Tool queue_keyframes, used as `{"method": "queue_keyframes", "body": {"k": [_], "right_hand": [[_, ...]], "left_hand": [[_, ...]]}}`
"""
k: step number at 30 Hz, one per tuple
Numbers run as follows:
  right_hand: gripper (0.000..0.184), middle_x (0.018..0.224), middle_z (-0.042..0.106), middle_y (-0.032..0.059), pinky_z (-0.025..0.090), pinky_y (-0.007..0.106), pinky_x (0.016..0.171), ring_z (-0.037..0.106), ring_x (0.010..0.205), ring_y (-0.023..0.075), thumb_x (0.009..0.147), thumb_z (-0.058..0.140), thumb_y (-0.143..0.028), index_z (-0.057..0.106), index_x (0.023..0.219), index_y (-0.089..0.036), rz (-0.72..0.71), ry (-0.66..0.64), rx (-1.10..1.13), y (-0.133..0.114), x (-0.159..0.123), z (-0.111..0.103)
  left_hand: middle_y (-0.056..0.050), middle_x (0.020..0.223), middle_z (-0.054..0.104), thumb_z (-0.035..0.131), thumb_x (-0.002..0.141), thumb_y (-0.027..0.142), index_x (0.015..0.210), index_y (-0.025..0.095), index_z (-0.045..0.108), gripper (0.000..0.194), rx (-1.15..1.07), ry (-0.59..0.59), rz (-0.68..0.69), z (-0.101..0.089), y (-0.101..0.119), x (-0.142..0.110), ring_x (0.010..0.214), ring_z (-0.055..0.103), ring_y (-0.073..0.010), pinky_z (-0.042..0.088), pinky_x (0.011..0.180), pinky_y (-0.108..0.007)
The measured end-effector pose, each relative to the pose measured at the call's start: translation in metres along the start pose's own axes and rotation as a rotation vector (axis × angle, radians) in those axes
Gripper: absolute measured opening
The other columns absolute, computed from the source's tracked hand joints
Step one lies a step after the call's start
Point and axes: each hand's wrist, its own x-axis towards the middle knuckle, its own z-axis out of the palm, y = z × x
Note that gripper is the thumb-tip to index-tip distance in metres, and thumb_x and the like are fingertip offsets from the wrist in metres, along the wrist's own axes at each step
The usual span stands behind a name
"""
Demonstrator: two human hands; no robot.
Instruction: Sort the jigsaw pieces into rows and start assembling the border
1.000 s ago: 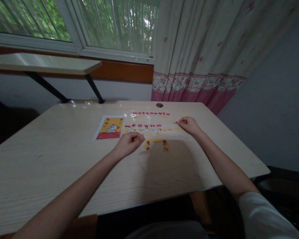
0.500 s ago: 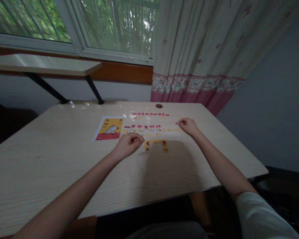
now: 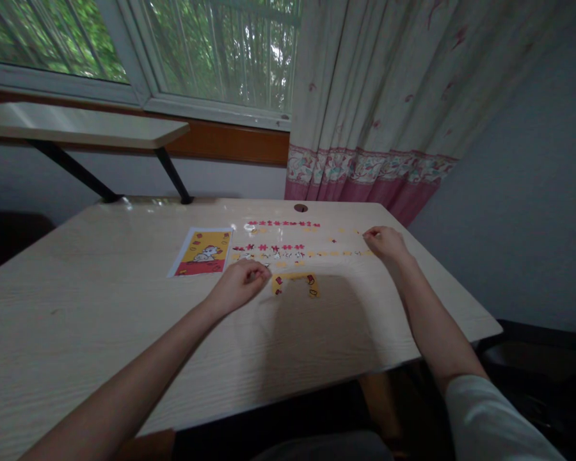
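My left hand (image 3: pixel 240 285) rests on the table at the left of a partly joined jigsaw puzzle (image 3: pixel 295 277), a yellow strip with red and outlined shapes and pieces hanging down at both ends. Its fingers are curled together, and whatever they hold is hidden. Farther right, my right hand (image 3: pixel 388 244) is closed in a pinch by the right end of the loose pieces; what sits at its fingertips is too small to name. A small dark red puzzle piece (image 3: pixel 334 241) lies left of it. Red puzzle pieces (image 3: pixel 283 223) form a row at the back, with red, white and yellow ones nearer.
A printed picture (image 3: pixel 204 253) of a white animal on yellow and red lies left of the pieces. A raised shelf (image 3: pixel 86 125) on black legs stands at the back left. Behind the table (image 3: pixel 125 333) are a window and a curtain (image 3: pixel 365 128).
My right hand has moved right, leaving the dark red puzzle piece on the table. My left hand stays beside the joined strip. The view has shifted slightly.
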Motion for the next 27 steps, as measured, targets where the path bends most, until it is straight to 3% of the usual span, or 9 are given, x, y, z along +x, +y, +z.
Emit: {"method": "queue_keyframes", "body": {"k": [4, 11, 17, 27], "right_hand": [[0.031, 0.104, 0.066, 0.0061, 0.041, 0.034, 0.077, 0.059, 0.094, 0.0242, 0.082, 0.047, -0.039, 0.066, 0.102, -0.027, 0.013, -0.032, -0.007, 0.011, 0.002, 0.006], [0.039, 0.106, 0.064, 0.0104, 0.043, 0.035, 0.079, 0.058, 0.095, 0.0244, 0.086, 0.042, -0.041, 0.061, 0.115, -0.024, -0.020, -0.031, -0.003, -0.004, 0.008, 0.023], [0.033, 0.097, 0.066, 0.0100, 0.043, 0.030, 0.077, 0.059, 0.090, 0.0218, 0.081, 0.050, -0.042, 0.069, 0.098, -0.021, -0.021, 0.006, 0.049, -0.014, 0.009, 0.027], [0.023, 0.078, 0.069, 0.0081, 0.043, 0.025, 0.064, 0.061, 0.071, 0.0174, 0.072, 0.061, -0.036, 0.069, 0.078, -0.015, 0.139, -0.018, 0.136, -0.012, 0.017, 0.034]], "left_hand": [[-0.006, 0.074, 0.064, 0.047, 0.081, 0.026, 0.078, 0.015, 0.065, 0.021, 0.017, -0.005, 0.021, -0.001, 0.001, 0.000, 0.068, 0.055, -0.0163, 0.041, 0.062, -0.027], [-0.005, 0.075, 0.064, 0.047, 0.081, 0.026, 0.078, 0.016, 0.065, 0.020, 0.046, -0.016, 0.043, -0.001, -0.002, 0.000, 0.068, 0.055, -0.0158, 0.041, 0.063, -0.027], [-0.004, 0.073, 0.064, 0.047, 0.082, 0.026, 0.077, 0.016, 0.064, 0.021, 0.050, -0.012, 0.058, 0.001, -0.003, 0.000, 0.068, 0.055, -0.0159, 0.040, 0.062, -0.027], [-0.005, 0.075, 0.065, 0.048, 0.081, 0.027, 0.079, 0.016, 0.066, 0.022, 0.044, -0.006, 0.032, -0.002, 0.000, 0.000, 0.067, 0.055, -0.0159, 0.040, 0.061, -0.027]]}}
